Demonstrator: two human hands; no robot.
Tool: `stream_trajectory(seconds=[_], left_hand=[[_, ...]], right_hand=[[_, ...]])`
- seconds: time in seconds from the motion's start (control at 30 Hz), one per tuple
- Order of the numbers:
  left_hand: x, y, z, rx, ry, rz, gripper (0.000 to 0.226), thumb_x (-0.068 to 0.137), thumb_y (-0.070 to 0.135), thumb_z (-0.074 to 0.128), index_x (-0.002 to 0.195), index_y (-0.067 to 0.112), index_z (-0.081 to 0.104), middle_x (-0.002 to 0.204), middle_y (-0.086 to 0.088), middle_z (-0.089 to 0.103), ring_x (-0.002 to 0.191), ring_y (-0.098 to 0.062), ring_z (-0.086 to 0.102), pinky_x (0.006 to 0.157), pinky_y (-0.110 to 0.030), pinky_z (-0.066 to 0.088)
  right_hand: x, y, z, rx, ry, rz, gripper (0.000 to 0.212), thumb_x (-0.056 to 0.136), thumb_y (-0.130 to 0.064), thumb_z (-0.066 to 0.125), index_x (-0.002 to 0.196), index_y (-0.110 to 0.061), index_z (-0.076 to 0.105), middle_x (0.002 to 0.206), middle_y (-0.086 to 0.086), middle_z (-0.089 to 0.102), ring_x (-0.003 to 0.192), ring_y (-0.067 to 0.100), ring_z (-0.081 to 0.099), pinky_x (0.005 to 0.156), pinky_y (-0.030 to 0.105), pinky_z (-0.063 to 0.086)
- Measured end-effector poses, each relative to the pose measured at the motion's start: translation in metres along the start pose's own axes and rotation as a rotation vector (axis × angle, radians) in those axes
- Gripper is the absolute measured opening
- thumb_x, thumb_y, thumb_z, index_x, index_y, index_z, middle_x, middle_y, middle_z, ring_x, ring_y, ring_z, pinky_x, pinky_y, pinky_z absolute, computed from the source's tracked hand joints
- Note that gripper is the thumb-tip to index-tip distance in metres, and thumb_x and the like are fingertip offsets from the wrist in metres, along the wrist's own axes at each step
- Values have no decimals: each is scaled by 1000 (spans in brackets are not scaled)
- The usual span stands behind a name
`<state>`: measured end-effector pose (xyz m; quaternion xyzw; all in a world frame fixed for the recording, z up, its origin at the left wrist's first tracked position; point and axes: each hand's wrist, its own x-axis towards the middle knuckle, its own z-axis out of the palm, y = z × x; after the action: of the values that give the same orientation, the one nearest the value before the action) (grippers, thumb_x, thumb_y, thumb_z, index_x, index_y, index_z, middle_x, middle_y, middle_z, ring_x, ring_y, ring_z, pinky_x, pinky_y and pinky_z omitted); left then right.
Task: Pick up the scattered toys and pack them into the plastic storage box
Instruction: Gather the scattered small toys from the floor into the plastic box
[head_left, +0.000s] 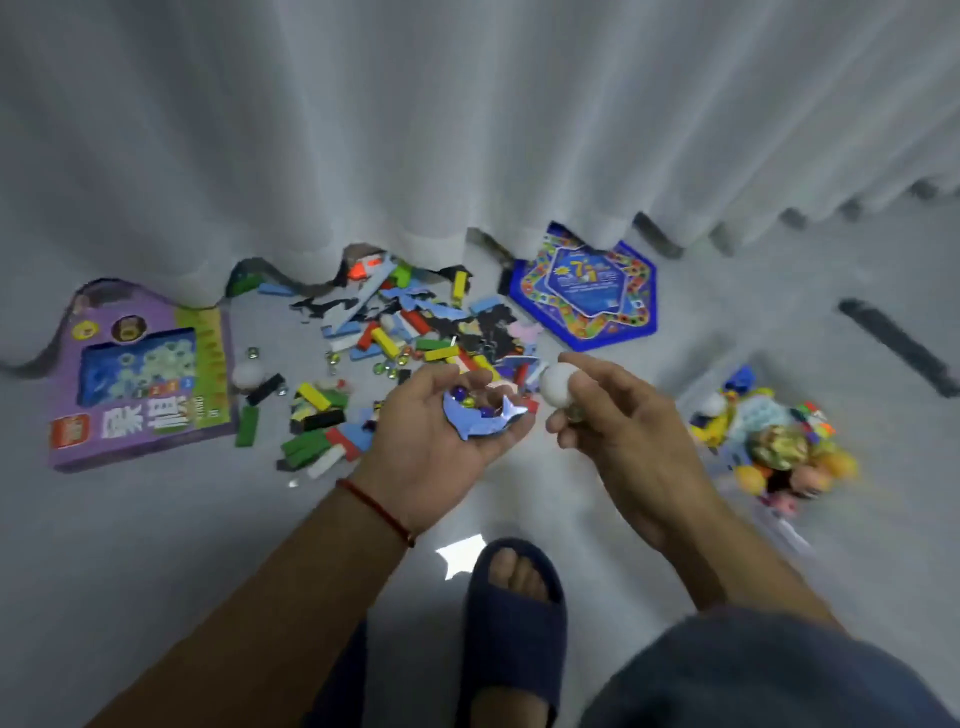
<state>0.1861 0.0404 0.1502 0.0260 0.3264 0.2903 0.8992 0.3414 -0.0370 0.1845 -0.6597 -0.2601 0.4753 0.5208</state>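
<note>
My left hand is cupped palm up and holds a blue shark puzzle piece with several glass marbles on it. Close to its right, my right hand grips a white ball between thumb and fingers. Both hands hover above the floor, in front of a pile of coloured blocks and puzzle pieces. The clear plastic storage box stands on the floor at the right, holding several colourful toys.
A purple game box lies at the left and a blue pentagon game board at the back, partly under a white curtain. Another white ball and loose marbles lie near the pile. My foot in a dark slipper stands below.
</note>
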Motion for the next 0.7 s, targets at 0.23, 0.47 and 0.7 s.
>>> stream_trajectory(seconds=[0.23,0.47,0.7], left_hand=[[11,-94,167,583,-179,-242,29,91,27,56,110,6,50,111,-15,45,97,-35,56,102,-53,45],[6,-116,177,840,-137,-142,43,91,27,55,129,9,48,121,-16,43,90,-27,63,79,-36,55],[-1,-67,100,904,119,-32,37,89,27,57,120,6,57,122,-22,53,108,-35,58,86,-43,56]], right_hand=[[-67,-32,-163,588,550,212,25,98,-13,53,117,2,58,119,22,62,97,29,68,65,32,61],[-81,-40,-185,606,599,246,24,92,-25,52,89,-1,52,107,19,52,97,36,60,81,45,51],[-59,-24,-174,167,527,305,30,91,-29,52,111,-8,58,93,12,56,78,32,66,90,58,53]])
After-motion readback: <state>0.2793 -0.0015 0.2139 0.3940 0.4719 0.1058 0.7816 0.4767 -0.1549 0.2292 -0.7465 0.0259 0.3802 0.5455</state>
